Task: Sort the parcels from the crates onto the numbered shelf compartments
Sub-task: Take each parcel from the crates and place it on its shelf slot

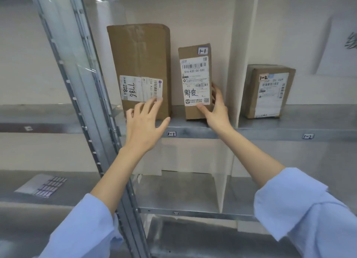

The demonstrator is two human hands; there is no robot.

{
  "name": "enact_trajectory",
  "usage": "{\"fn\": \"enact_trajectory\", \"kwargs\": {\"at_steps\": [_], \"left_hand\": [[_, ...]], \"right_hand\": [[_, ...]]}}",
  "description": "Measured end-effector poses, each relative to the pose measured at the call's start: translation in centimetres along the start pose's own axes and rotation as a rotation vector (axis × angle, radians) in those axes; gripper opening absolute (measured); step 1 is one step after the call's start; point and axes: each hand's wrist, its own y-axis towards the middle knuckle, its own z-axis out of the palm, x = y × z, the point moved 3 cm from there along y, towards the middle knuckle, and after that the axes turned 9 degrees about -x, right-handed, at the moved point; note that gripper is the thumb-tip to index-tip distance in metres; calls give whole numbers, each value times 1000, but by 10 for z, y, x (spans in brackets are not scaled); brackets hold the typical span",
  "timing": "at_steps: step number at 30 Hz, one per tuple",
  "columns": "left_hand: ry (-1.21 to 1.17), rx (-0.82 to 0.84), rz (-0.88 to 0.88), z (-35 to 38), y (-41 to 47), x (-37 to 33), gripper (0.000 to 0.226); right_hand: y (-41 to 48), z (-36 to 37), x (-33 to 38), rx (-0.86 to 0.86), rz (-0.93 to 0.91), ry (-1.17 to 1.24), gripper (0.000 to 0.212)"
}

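Observation:
Two cardboard parcels stand upright in the shelf compartment tagged 1-1 (pixel 171 134). The smaller one, marked 1-1 (pixel 195 79), is on the right, and my right hand (pixel 216 107) grips its lower right edge, thumb on the front and fingers round the side. The tall parcel (pixel 139 64) with a white label stands to its left. My left hand (pixel 143 122) is spread open in front of the tall parcel's lower part, fingertips at its label. A third parcel, marked 1-2 (pixel 268 91), stands in the compartment tagged 1-2 (pixel 308 136).
A white divider panel (pixel 239 64) separates compartments 1-1 and 1-2. A slanted metal upright (pixel 81 95) crosses the left of the view. Below, a metal shelf (pixel 173 195) has another divider, and a sheet of stickers (pixel 44 184) lies on the neighbouring shelf at left.

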Motion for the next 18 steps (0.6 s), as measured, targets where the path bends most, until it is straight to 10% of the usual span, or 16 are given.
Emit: {"fn": "enact_trajectory", "kwargs": {"at_steps": [18], "left_hand": [[48,39,-36,-21,-29,-10,65]], "right_hand": [[-35,-13,19,-58,-137,-393,76]]}}
